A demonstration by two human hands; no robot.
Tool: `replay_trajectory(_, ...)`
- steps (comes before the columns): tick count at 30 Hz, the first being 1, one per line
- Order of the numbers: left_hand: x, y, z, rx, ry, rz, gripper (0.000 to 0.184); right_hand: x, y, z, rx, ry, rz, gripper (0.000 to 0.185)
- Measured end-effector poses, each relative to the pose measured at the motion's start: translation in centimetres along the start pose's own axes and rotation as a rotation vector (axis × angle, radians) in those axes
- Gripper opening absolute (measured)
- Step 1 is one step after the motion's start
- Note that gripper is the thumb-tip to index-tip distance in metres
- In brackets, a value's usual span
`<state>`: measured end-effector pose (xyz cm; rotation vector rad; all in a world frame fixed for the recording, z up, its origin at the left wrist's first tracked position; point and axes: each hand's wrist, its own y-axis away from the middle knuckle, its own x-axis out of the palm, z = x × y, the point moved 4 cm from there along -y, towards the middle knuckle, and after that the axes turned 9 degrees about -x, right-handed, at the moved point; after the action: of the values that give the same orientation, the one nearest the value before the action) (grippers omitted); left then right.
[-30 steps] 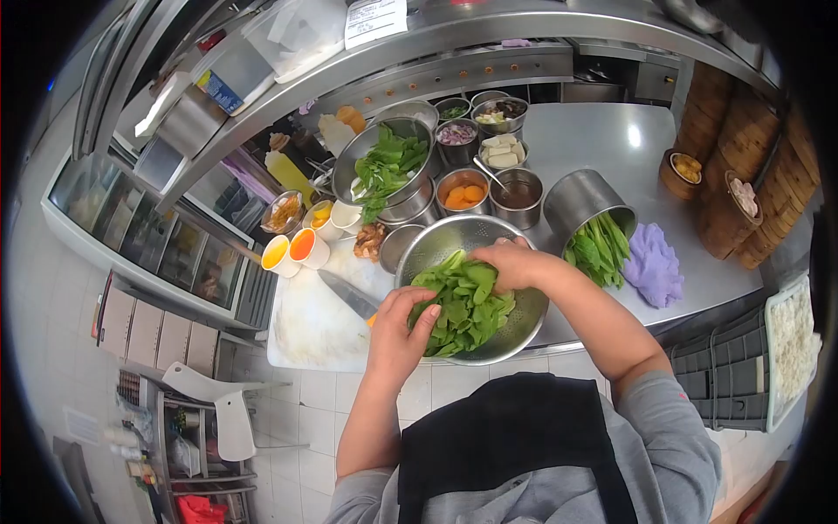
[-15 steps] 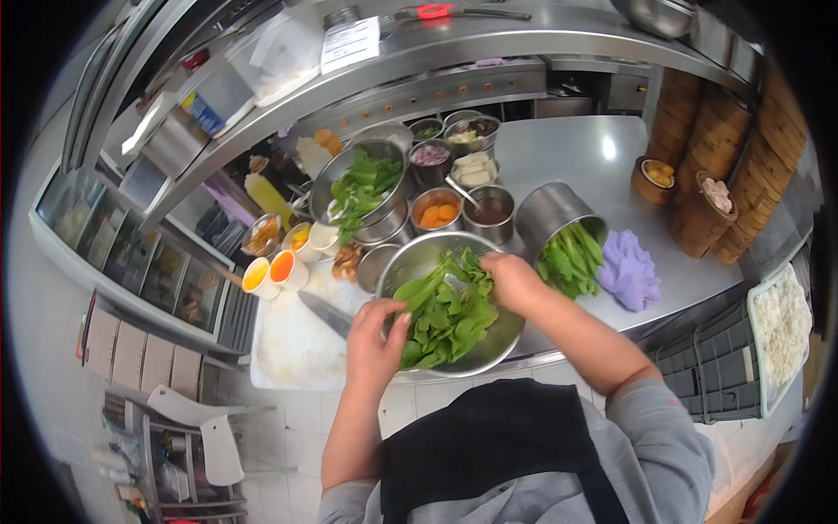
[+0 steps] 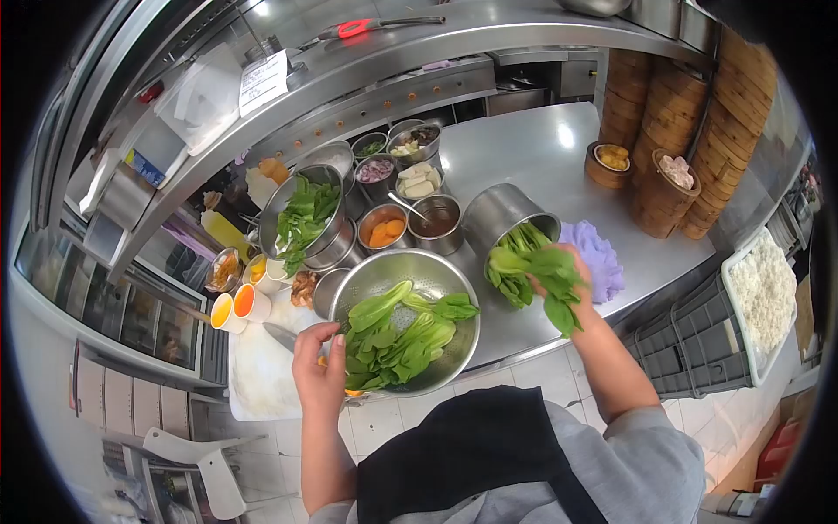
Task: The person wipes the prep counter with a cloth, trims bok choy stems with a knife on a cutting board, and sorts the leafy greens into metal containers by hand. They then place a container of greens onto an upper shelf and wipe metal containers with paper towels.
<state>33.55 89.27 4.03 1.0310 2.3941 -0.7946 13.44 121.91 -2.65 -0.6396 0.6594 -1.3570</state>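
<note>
A steel colander (image 3: 449, 349) holds green leafy vegetables (image 3: 401, 336) near the front edge of the counter. At its left rim is my left hand (image 3: 321, 358), thumb and fingers apart, with nothing gripped. My right hand (image 3: 559, 278) grips a bunch of leafy greens (image 3: 563, 301), slightly blurred, in front of the mouth of a tilted steel pot (image 3: 497, 214). More greens (image 3: 515, 284) spill out of that pot. A crumpled purple cloth (image 3: 596, 262) lies just right of my right hand.
Left of the colander are a white cutting board (image 3: 262, 375), a knife (image 3: 281, 337) and cups of orange and yellow liquid. Behind stand steel containers of ingredients and a bowl of greens (image 3: 305, 214). Bamboo steamers (image 3: 672, 122) stand back right; a grey crate (image 3: 698, 336) is at the right.
My right hand has left the colander, moved right to the tilted pot and taken hold of greens. My left hand stays at the colander's left side. The view has shifted to the right.
</note>
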Motion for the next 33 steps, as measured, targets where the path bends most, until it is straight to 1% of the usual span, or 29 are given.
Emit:
replay_trajectory(1,0.1,0.0,0.2,-0.008,0.001,-0.003,0.014,-1.5,0.2,-1.3,0.002,-0.001,0.008,0.026)
replay_trajectory(3,0.4,0.1,0.6,-0.025,-0.038,-0.01,0.014,-3.0,0.3,-3.2,-0.344,0.45,0.199,0.032)
replay_trajectory(4,0.7,0.2,0.5,-0.033,-0.041,-0.015,0.014,-3.0,0.1,-4.3,-0.362,0.498,0.239,0.035)
replay_trajectory(9,1.6,0.5,-1.3,0.076,-0.144,-0.056,0.016,0.1,-1.8,-8.5,-0.445,0.511,0.363,0.034)
replay_trajectory(11,1.4,0.5,-1.3,0.082,-0.163,-0.069,0.018,1.1,-1.6,-10.5,-0.413,0.644,0.49,0.038)
replay_trajectory(13,1.1,0.7,-1.3,0.083,-0.193,-0.08,0.018,1.6,-1.6,-11.3,-0.289,0.685,0.668,0.043)
replay_trajectory(15,0.7,0.9,-0.8,0.05,-0.211,-0.079,0.018,1.8,-2.2,-10.1,-0.311,0.665,0.722,0.045)
replay_trajectory(19,0.4,0.8,0.2,-0.007,-0.176,-0.051,0.015,0.9,-3.4,-6.9,-0.38,0.671,0.707,0.042)
replay_trajectory(21,0.2,0.4,0.1,-0.013,-0.183,-0.058,0.015,0.0,-4.2,-5.0,-0.194,0.704,0.562,0.034)
replay_trajectory(22,0.2,0.1,0.1,-0.011,-0.198,-0.058,0.015,0.0,-4.1,-3.6,-0.15,0.706,0.504,0.026)
replay_trajectory(23,0.2,-0.2,0.2,-0.01,-0.213,-0.056,0.015,0.6,-4.0,-1.6,-0.157,0.706,0.505,0.026)
replay_trajectory(25,0.7,-1.2,0.7,0.0,-0.234,-0.038,0.015,3.8,-3.4,2.8,-0.141,0.36,0.574,0.02)
replay_trajectory(27,1.4,-2.6,1.5,0.017,-0.252,-0.012,0.015,8.3,-2.2,4.5,-0.162,0.312,0.736,0.02)
replay_trajectory(29,3.0,-4.5,2.8,-0.076,-0.165,0.227,0.021,12.8,-0.3,3.9,-0.177,0.461,0.859,0.029)
replay_trajectory(30,3.4,-5.5,2.7,-0.067,-0.16,0.225,0.021,14.3,0.4,3.7,-0.133,0.544,0.963,0.037)
replay_trajectory(32,5.6,-6.8,2.4,-0.007,-0.484,0.458,0.033,16.5,1.6,1.9,-0.019,0.665,1.198,0.056)
replay_trajectory(33,6.4,-7.6,2.7,-0.001,-0.481,0.458,0.033,17.0,1.2,1.8,-0.019,0.671,1.194,0.056)
